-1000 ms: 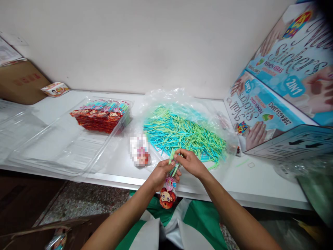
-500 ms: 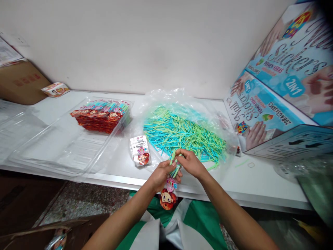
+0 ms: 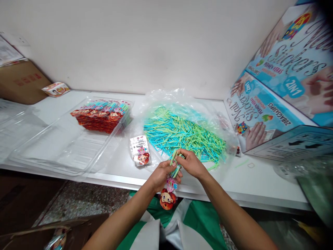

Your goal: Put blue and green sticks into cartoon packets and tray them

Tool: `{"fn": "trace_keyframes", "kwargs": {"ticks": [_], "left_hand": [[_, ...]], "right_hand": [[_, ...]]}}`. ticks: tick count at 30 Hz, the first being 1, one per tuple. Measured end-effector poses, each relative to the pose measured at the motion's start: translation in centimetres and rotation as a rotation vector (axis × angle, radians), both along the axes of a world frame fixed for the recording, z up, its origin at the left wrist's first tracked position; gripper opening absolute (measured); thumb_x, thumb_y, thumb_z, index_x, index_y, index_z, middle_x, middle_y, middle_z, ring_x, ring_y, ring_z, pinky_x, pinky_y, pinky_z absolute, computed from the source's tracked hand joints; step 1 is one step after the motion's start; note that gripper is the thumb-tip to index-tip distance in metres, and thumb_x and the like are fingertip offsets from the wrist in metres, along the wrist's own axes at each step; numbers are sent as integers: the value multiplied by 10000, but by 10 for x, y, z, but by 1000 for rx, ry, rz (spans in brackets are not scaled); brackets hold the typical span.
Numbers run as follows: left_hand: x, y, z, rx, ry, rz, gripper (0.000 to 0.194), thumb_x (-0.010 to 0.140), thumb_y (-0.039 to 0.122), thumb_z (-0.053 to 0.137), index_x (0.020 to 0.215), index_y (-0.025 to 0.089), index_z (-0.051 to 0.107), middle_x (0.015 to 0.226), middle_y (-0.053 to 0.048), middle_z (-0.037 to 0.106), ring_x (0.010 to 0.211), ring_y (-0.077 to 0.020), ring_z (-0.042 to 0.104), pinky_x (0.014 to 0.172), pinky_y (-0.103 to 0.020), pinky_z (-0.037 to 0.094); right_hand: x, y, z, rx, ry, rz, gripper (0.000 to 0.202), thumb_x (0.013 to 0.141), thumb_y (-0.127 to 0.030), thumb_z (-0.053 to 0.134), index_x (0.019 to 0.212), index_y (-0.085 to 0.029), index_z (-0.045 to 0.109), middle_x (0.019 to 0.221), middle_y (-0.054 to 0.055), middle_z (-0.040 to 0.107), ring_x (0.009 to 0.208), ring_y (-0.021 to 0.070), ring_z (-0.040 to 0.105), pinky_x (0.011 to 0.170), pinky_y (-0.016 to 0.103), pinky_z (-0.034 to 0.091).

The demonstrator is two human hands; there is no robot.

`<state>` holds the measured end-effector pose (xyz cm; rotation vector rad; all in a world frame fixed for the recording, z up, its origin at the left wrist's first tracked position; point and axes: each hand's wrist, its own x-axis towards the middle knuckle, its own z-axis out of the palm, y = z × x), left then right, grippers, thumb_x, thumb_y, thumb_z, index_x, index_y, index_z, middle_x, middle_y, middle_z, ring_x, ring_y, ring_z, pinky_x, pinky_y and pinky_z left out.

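My left hand [image 3: 161, 174] is closed on a small packet [image 3: 167, 199] printed with a red-haired cartoon face, which hangs below the fingers over the table's front edge. Green and blue sticks [image 3: 176, 170] show at the packet's upper end, between both hands. My right hand [image 3: 191, 164] pinches the tops of these sticks. Just beyond the hands, a large heap of green and blue sticks [image 3: 184, 133] lies on clear plastic. To the left of the heap lies a small pile of flat packets [image 3: 139, 151] with the same face.
A clear tray [image 3: 130, 107] of filled packets stands at the left, beside larger clear plastic trays [image 3: 52, 163]. Blue printed boxes [image 3: 275, 104] stand at the right. A brown carton [image 3: 22, 81] and a small box [image 3: 56, 89] are at the far left.
The fingers of my right hand have shifted slightly at the tops of the sticks. Otherwise the hands and packet are nearly where they were.
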<state>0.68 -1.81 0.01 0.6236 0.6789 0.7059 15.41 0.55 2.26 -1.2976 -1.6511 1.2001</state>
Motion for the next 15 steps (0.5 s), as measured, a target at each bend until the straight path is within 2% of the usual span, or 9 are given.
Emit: {"fn": "trace_keyframes", "kwargs": {"ticks": [9,12,15], "left_hand": [[0,1,2,45,32,-20,293,756,389,587,860,124,516,640,-51,613,491,-139,573,503,-255,456],[-1,2,2,80,49,-23,307,754,410,584,861,133,509,649,-42,612,497,-136,574,511,-252,452],[-2,4,4,128,77,-33,303,768,423,565,853,138,506,659,-38,612,507,-134,575,511,-244,442]], "right_hand": [[0,-2,1,4,35,23,148,727,-152,450,760,-186,590,717,-21,578,683,125,524,659,239,403],[1,-2,5,-4,38,57,156,788,-235,468,800,-184,615,734,-10,594,698,130,535,657,240,411],[1,0,10,29,22,-3,237,828,-348,466,792,-181,631,724,0,601,696,138,541,641,246,416]]}}
